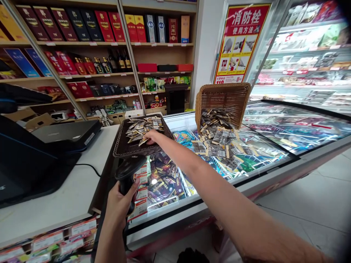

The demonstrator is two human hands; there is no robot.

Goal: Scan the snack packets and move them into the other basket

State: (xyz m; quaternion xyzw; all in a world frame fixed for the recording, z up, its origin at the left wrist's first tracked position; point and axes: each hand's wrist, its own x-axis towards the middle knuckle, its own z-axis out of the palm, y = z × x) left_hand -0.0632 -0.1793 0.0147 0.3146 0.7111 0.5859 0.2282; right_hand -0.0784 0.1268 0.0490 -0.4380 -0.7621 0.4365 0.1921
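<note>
My left hand [122, 202] is wrapped around the handle of a black handheld barcode scanner [130, 168], its head above the near end of the dark basket. With my right arm stretched across the freezer, my right hand [151, 137] is in the dark woven basket [117, 142], closed on a small packet [143, 141] at the edge of the pile; its fingertips are partly hidden. Several more small packets [137, 128] lie in that basket. On the freezer's glass top, a tan wicker basket [223, 91] rests tipped on its side, with similar packets [216, 149] spilling out of it.
A glass-topped chest freezer [167, 182] holds bagged goods under its lid. At left, a white counter [63, 186] carries a black checkout terminal [30, 157] and a cable. Price tags [141, 190] stand along the freezer's left side. Boxed bottles [63, 23] fill shelves behind.
</note>
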